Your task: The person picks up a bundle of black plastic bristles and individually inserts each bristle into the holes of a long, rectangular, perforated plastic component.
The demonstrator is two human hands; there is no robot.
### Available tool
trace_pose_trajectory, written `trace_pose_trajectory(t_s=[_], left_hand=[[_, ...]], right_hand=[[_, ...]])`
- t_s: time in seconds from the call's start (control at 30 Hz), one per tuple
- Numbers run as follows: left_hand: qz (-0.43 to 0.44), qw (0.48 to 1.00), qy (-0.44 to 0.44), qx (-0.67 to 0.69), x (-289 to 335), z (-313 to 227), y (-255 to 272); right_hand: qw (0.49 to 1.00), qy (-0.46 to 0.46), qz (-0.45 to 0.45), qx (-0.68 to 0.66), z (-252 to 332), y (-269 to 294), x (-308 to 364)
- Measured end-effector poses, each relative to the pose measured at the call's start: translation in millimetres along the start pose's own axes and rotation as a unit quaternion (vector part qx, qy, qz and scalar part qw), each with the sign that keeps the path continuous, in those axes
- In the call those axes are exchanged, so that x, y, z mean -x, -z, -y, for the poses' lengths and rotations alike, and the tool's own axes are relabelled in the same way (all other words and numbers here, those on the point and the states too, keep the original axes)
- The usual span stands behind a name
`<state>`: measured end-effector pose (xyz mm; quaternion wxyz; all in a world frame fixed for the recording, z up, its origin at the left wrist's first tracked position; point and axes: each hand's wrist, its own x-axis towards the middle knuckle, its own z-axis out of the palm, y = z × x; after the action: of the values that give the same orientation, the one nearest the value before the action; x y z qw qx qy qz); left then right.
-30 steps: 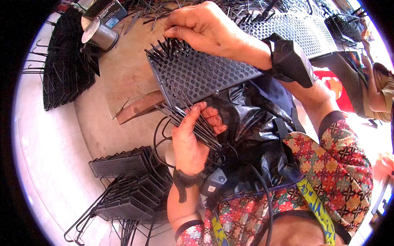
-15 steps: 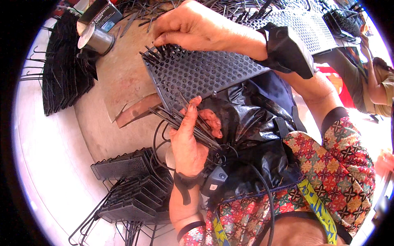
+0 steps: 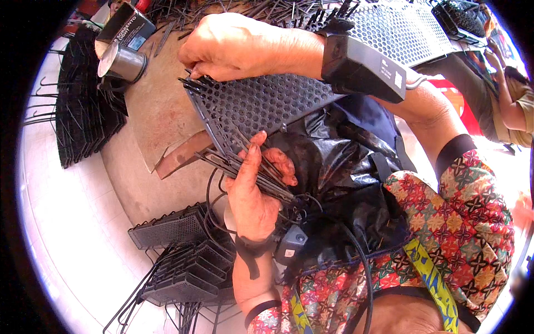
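A dark perforated panel [image 3: 272, 100] rests slanting across my lap, with rows of round holes. Along its far left edge, short black strips [image 3: 194, 84] stick up out of the holes. Over that corner my right hand [image 3: 222, 49] is closed in a pinch, fingertips low against the strips; whatever is between them is hidden. Below the panel's near corner, my left hand [image 3: 253, 195] grips a loose bundle of thin black strips [image 3: 217, 161], thumb on top and fingers curled beneath. Both wrists wear black straps with box-shaped devices.
A metal spool [image 3: 125, 62] and a dark box [image 3: 127, 26] stand at the far left beside stacked black wire-legged racks [image 3: 83, 100]. More black racks [image 3: 183, 267] lie lower left. Loose strips litter the far side near a lighter perforated sheet [image 3: 397, 30]. Another person [image 3: 500, 106] sits far right.
My right hand has moved left along the panel's far edge, its wrist turning so the strapped device shows more. My left hand keeps hold of the strips, almost still.
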<state>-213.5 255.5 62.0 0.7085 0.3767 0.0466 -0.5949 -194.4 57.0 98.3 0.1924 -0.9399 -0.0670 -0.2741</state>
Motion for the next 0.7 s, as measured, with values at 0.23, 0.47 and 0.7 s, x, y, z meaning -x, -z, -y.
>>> trace_pose_trajectory(t_s=[0.23,0.47,0.7], left_hand=[[0.019,1.0,-0.005,-0.009,-3.1,2.9,-1.0],[0.013,0.998,-0.037,-0.043,-5.3,4.7,-3.4],[0.054,0.992,-0.073,-0.093,-1.3,3.2,-2.4]], right_hand=[[0.997,0.055,-0.036,0.045,-3.9,-6.5,6.6],[0.993,-0.008,-0.117,-0.002,11.2,-6.0,25.9],[0.878,-0.301,0.096,-0.359,57.0,13.7,59.2]])
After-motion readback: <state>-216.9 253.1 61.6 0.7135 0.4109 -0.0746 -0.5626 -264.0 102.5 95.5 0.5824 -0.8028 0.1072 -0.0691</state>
